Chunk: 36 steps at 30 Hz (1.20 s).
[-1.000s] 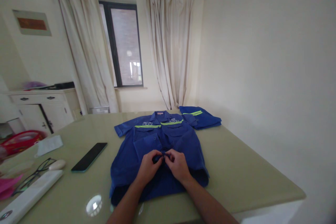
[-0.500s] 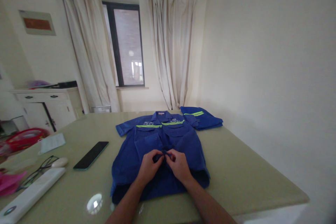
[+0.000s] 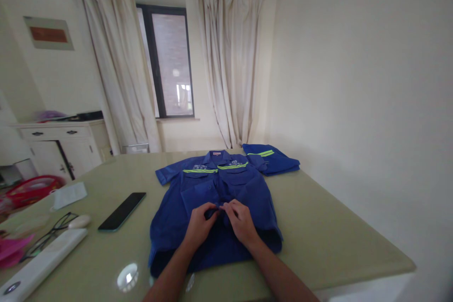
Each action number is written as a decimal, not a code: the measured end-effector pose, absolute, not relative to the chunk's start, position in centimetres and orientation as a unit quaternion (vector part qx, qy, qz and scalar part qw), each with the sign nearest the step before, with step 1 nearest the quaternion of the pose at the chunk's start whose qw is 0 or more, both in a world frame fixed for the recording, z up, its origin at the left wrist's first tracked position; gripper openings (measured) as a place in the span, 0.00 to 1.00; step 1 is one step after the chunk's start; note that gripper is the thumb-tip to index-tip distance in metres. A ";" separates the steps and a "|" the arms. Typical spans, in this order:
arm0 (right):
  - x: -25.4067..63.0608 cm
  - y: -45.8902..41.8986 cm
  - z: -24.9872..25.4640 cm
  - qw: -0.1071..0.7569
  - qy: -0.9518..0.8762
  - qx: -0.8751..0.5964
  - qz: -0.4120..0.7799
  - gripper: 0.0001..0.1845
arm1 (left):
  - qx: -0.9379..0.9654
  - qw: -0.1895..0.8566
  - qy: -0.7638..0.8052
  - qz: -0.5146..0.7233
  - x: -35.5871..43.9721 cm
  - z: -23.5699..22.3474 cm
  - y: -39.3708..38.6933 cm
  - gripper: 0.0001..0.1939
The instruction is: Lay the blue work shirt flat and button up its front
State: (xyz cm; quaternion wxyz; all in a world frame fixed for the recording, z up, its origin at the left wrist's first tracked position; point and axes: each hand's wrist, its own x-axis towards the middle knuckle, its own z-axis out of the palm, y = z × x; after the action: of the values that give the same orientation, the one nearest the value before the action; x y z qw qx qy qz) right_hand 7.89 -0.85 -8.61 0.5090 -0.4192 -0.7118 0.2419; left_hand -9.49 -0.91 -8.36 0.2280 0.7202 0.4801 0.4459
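Observation:
A blue short-sleeved work shirt (image 3: pixel 198 193) with yellow-green reflective stripes lies spread on the table, collar away from me. Its lower front edges are lifted towards the middle, where both hands meet. My left hand (image 3: pixel 202 219) pinches the shirt's front edge between thumb and fingers. Close beside it, my right hand (image 3: pixel 240 219) is closed on the other front edge, its fingertips almost touching the left ones. Whatever lies right between the fingertips, perhaps a button, is too small to make out. The hem nearest me gapes open under my forearms.
Behind the shirt's right sleeve lies a folded blue garment (image 3: pixel 272 159). Left of the shirt are a black phone (image 3: pixel 122 211), a white mouse (image 3: pixel 79 221), eyeglasses (image 3: pixel 53 234), a long white case (image 3: pixel 42 264) and a face mask (image 3: pixel 69 195). The table's (image 3: pixel 339 240) right edge runs near the wall.
My right hand's fingers have shifted slightly and reach closer over the left fingertips at the front edge. The shirt stays in place; the view has moved a little.

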 end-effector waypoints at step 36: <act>8.5 1.3 -9.8 0.486 -0.593 -0.402 0.501 0.21 | 0.852 -0.022 0.377 0.363 -10.2 -8.9 -1.1 0.14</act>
State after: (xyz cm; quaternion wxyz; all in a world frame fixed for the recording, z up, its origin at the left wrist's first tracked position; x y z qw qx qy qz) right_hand 8.49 1.32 -9.78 0.4856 -0.4016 -0.5933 0.5010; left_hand -10.17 -1.15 -8.90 -0.0223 0.8519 0.3769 0.3630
